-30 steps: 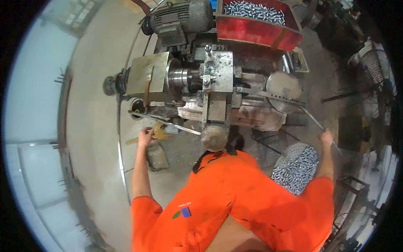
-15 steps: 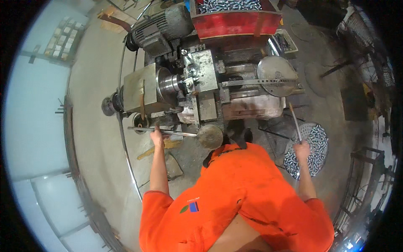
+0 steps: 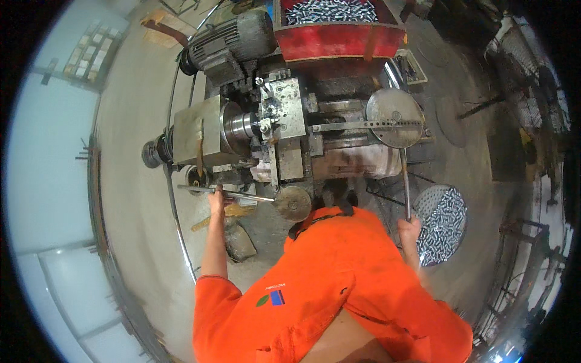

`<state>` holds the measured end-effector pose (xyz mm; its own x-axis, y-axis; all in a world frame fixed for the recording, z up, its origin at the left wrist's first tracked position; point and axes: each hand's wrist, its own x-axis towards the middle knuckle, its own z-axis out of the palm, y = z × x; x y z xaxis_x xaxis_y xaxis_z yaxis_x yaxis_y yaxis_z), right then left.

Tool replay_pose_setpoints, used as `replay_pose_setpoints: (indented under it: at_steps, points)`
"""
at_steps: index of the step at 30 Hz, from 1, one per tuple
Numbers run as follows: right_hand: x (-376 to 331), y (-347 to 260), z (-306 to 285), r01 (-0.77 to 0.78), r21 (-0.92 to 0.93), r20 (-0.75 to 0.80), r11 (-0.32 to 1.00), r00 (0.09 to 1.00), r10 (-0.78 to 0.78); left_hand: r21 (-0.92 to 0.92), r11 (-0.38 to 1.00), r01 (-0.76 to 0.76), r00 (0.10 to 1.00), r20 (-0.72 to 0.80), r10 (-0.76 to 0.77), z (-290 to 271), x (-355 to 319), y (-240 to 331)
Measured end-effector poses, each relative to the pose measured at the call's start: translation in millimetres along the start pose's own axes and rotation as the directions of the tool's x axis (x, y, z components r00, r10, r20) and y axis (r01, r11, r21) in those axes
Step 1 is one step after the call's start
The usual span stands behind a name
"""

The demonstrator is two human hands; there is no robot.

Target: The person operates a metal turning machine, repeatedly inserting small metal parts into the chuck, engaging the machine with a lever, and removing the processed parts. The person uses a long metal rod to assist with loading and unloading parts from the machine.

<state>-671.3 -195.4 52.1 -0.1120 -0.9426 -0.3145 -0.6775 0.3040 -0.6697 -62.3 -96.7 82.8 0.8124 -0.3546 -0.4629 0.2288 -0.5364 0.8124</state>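
My left hand [image 3: 216, 201] is closed around a straight metal lever [image 3: 248, 196] at the front of a lathe-like machine [image 3: 209, 128]. The lever's right end reaches a round metal plate [image 3: 293, 203]. On the right, my right hand [image 3: 410, 230] is wrapped round the lower end of a metal rod [image 3: 405, 181]. This rod runs up to the edge of a round grey disc [image 3: 395, 118], where its far end is hidden or meets the disc. A perforated bar [image 3: 345, 126] lies across that disc. In the machine's middle stands a tool block [image 3: 283, 109] beside a spindle [image 3: 242, 126].
Right of my right hand sits a round perforated tray [image 3: 431, 202] heaped with small shiny metal pieces [image 3: 445, 233]. Behind the machine are a red bin [image 3: 339, 42] of similar pieces and an electric motor [image 3: 233, 45]. A long thin rod [image 3: 180, 233] slants along the left side.
My right hand has moved left, away from the tray, and its rod now stands nearly in line with the disc. My left hand keeps its hold on the lever. The whole view has shifted slightly.
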Motion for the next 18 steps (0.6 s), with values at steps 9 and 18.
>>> replay_pose_setpoints:
  at_steps: [9, 18]
  points:
    - [135.8, 17.8, -118.6, -0.018, -0.777, -0.067, 0.629, 0.996, -0.055, 0.117, 0.993, 0.031, 0.998, -0.059, -0.024, 2.0, 7.3, -6.6]
    - [213.2, -34.3, -101.0, -0.125, -0.798, -0.351, 0.589, 0.892, -0.286, -0.08, 0.993, 0.084, 0.938, 0.343, -0.052, -35.9, 1.9, -7.5]
